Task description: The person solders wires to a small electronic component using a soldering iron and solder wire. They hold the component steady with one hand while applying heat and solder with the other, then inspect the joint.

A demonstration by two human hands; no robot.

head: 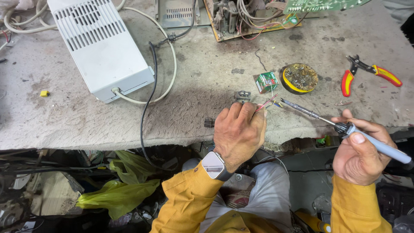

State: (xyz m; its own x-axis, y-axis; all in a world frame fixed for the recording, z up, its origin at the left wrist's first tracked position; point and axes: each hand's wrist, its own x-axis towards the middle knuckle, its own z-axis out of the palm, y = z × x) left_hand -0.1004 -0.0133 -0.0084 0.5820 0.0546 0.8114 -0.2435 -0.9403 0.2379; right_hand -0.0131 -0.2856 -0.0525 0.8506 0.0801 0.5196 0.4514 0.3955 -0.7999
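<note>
Wires, thin and red, stick out rightward from the closed left hand at the bench edge, so the right hand, gripping the soldering iron, should probably brace and touch only their bare ends.

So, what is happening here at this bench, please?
A person is soldering at a worn workbench. The left hand pinches thin red wires near a small dark component. The right hand holds a soldering iron, its tip right at the wire ends. A round flux tin, red-and-yellow pliers and a white vented box lie nearby.
</note>
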